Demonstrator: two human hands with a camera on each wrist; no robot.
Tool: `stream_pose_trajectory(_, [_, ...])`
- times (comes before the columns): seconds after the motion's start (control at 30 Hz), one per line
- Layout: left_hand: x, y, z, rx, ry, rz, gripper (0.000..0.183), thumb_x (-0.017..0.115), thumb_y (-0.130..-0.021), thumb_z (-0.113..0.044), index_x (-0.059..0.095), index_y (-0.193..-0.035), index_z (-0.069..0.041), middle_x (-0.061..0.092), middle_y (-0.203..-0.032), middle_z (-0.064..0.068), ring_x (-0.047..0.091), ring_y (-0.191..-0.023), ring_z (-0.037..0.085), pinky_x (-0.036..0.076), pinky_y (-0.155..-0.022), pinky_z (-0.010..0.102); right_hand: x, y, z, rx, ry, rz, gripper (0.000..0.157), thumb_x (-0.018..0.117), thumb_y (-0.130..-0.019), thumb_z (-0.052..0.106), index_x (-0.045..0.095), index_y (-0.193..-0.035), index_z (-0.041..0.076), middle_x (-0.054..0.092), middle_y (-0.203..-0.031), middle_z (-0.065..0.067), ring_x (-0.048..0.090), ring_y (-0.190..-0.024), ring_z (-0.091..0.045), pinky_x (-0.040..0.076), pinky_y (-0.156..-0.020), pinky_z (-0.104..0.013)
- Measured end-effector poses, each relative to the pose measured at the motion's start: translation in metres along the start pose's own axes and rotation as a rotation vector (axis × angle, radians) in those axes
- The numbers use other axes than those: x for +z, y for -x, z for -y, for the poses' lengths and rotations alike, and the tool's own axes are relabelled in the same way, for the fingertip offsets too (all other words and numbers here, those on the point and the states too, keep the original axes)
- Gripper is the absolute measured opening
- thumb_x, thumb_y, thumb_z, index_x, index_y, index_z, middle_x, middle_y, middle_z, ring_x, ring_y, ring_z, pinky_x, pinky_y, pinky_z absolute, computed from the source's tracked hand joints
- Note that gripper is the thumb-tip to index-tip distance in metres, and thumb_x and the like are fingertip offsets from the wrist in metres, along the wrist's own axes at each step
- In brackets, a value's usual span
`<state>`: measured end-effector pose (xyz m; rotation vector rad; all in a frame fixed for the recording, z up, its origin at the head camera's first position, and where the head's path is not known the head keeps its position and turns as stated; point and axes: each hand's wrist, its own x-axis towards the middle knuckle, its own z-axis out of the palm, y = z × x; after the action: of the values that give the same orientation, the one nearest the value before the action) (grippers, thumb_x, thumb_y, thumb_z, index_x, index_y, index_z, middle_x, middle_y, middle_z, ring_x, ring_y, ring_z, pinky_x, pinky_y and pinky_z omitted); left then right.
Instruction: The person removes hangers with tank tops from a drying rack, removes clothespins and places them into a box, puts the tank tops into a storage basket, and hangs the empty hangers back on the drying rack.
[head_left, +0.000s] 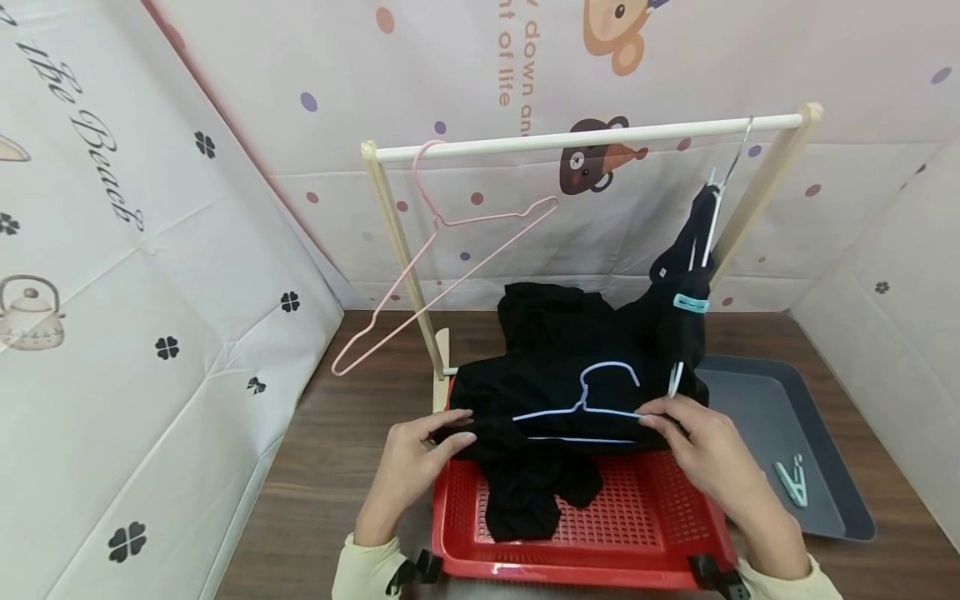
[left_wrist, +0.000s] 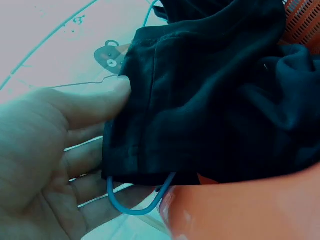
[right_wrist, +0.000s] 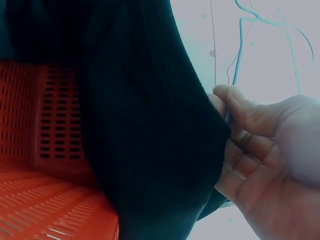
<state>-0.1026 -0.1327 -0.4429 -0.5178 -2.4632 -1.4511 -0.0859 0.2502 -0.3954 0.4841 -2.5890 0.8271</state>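
A black garment (head_left: 480, 383) lies spread over the red basket (head_left: 570, 572), part of it drooping inside. A light blue hanger (head_left: 582, 402) shows at its upper edge, hook upward. My left hand (head_left: 408, 462) pinches the garment's left hem between thumb and fingers. In the left wrist view, the rounded hanger end (left_wrist: 131, 213) pokes out below that hem, beside the fingers. At the other side, my right hand (head_left: 708, 442) pinches the hanger's right arm together with the cloth; the right wrist view shows thumb and fingertips at the fabric's edge.
Above stands a rack with a white bar (head_left: 585, 139), where a pink hanger (head_left: 437, 220) hangs bare at left. Another black garment (head_left: 686, 237) hangs at right with a blue clothespin (head_left: 691, 303). A grey tray (head_left: 765, 408) holding a green clothespin (head_left: 792, 483) lies right of the basket.
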Motion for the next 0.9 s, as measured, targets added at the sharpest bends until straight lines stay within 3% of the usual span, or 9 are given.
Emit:
stream_pose_trajectory(0.1, [0.0005, -0.0026, -0.0024, 0.047, 0.041, -0.004, 0.033, 0.088, -0.091, -0.019, 0.081, -0.123, -0.014, 0.079, -0.112, -0.011, 0.074, -0.104, 0.009, 0.061, -0.083, 0.034, -0.0006, 0.0007, 0.0019, -0.016, -0.012, -0.008, 0.024, 0.081, -0.089, -0.004, 0.077, -0.100, 0.017, 0.069, -0.093, 0.009, 0.052, -0.072, -0.007, 0.044, -0.061, -0.026])
stream_pose_trajectory(0.17, [0.0016, -0.0045, -0.0038, 0.105, 0.053, -0.013, 0.032, 0.087, -0.091, -0.018, 0.081, -0.121, -0.012, 0.078, -0.114, -0.009, 0.074, -0.107, 0.012, 0.061, -0.089, 0.037, -0.0009, 0.0014, 0.0033, -0.030, -0.015, -0.013, 0.026, 0.081, -0.088, -0.006, 0.077, -0.100, 0.017, 0.069, -0.093, 0.010, 0.053, -0.073, -0.007, 0.044, -0.062, -0.025])
stream_pose_trajectory(0.37, [0.0061, -0.0065, -0.0066, 0.246, 0.040, -0.020, 0.026, 0.086, -0.089, -0.007, 0.084, -0.114, -0.013, 0.080, -0.108, -0.005, 0.076, -0.096, 0.012, 0.060, -0.080, 0.026, -0.0002, 0.0033, 0.0052, -0.081, -0.030, -0.029, 0.032, 0.081, -0.085, -0.011, 0.076, -0.100, 0.018, 0.072, -0.095, 0.006, 0.057, -0.076, -0.007, 0.045, -0.069, -0.016])
stream_pose_trajectory(0.53, [0.0081, -0.0056, -0.0063, 0.267, 0.015, -0.036, 0.025, 0.087, -0.086, -0.002, 0.085, -0.108, -0.015, 0.080, -0.102, -0.005, 0.074, -0.085, 0.007, 0.055, -0.068, 0.019, 0.0003, 0.0039, 0.0052, -0.116, -0.038, -0.067, 0.035, 0.083, -0.082, -0.012, 0.076, -0.100, 0.018, 0.073, -0.095, 0.005, 0.059, -0.077, -0.008, 0.044, -0.072, -0.012])
stream_pose_trajectory(0.77, [0.0052, -0.0022, -0.0023, 0.271, 0.000, -0.081, 0.025, 0.089, -0.082, 0.002, 0.086, -0.102, -0.013, 0.081, -0.099, -0.005, 0.076, -0.088, 0.008, 0.059, -0.079, 0.022, -0.0011, 0.0048, 0.0031, -0.108, -0.013, -0.110, 0.033, 0.083, -0.082, -0.014, 0.077, -0.099, 0.014, 0.074, -0.096, 0.003, 0.063, -0.081, -0.009, 0.045, -0.076, -0.008])
stream_pose_trajectory(0.9, [0.0008, 0.0000, 0.0012, 0.273, -0.010, -0.110, 0.024, 0.089, -0.081, 0.004, 0.086, -0.099, -0.012, 0.081, -0.095, -0.004, 0.076, -0.081, 0.007, 0.057, -0.073, 0.018, -0.0032, 0.0058, 0.0021, -0.085, -0.019, -0.133, 0.034, 0.081, -0.083, -0.017, 0.077, -0.098, 0.013, 0.074, -0.097, 0.005, 0.063, -0.082, -0.007, 0.045, -0.077, -0.007])
